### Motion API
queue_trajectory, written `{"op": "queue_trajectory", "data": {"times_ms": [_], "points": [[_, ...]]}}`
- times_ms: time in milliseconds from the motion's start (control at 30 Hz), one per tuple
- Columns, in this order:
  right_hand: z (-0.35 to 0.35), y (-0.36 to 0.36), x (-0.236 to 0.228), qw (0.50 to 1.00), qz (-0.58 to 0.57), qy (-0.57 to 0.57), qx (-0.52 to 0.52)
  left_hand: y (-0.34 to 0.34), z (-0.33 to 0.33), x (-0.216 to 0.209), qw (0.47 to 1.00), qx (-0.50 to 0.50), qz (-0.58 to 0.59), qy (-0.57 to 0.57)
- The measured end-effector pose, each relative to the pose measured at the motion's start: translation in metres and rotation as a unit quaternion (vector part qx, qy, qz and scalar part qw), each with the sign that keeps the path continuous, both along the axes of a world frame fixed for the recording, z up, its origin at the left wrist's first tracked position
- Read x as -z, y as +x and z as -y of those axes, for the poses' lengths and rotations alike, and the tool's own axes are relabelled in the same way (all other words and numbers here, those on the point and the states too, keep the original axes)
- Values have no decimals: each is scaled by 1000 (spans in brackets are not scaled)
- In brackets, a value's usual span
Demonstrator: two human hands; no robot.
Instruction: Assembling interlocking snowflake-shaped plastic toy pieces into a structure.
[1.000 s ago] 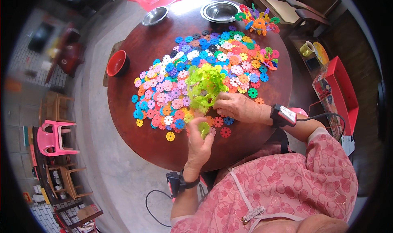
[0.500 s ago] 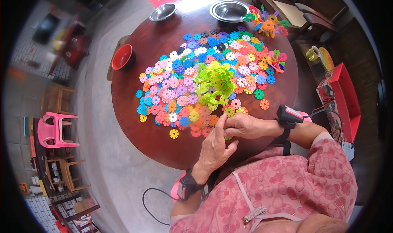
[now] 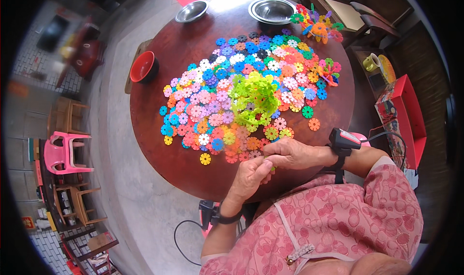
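Near the table's front edge my left hand (image 3: 251,178) is closed, its thumb and fingers pressed together. My right hand (image 3: 295,153) reaches in from the right, also closed, its fingertips meeting the left ones. Bits of a yellow-green flower disc (image 3: 273,168) show between the fingers; most of it is hidden. Just beyond the hands stands a bushy cluster of joined yellow-green discs (image 3: 254,98). Around it spreads a wide heap of loose plastic flower discs (image 3: 205,97) in many colours.
The round dark red table (image 3: 166,171) carries a red bowl (image 3: 143,68) at left, and a metal bowl (image 3: 192,12) and stacked metal basins (image 3: 271,11) at the far side. Assembled multicoloured flowers (image 3: 319,28) stand far right. A red box (image 3: 411,111) lies right of the table.
My left hand has turned and its raised fingers have curled in, closing against the right hand. The right hand has shifted slightly. The disc heap looks unchanged.
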State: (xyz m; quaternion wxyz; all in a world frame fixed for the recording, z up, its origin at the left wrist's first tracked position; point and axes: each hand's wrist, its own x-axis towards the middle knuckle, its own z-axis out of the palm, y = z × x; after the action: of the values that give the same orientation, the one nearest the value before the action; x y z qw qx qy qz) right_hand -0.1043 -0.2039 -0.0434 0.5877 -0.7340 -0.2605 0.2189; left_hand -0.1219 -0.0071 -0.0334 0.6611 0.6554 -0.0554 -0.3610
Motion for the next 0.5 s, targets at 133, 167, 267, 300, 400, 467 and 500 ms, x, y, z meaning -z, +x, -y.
{"op": "queue_trajectory", "data": {"times_ms": [133,167,267,300,400,467,500], "points": [[4,2,-12,990,-121,24,-62,4,-9,-7,996,73,40,-31],[4,1,-12,974,-191,93,-74,4,-10,-9,994,85,34,-64],[2,1,-19,959,-248,138,-27,4,-15,-1,991,31,27,-127],[1,2,-21,964,-236,115,31,5,-14,0,991,30,28,-128],[8,18,8,995,35,20,97,11,-9,6,986,-124,-3,-116],[10,24,14,987,113,12,112,11,-9,5,981,-133,-17,-137],[11,27,16,984,129,-3,119,10,-9,5,977,-141,-33,-158]]}}
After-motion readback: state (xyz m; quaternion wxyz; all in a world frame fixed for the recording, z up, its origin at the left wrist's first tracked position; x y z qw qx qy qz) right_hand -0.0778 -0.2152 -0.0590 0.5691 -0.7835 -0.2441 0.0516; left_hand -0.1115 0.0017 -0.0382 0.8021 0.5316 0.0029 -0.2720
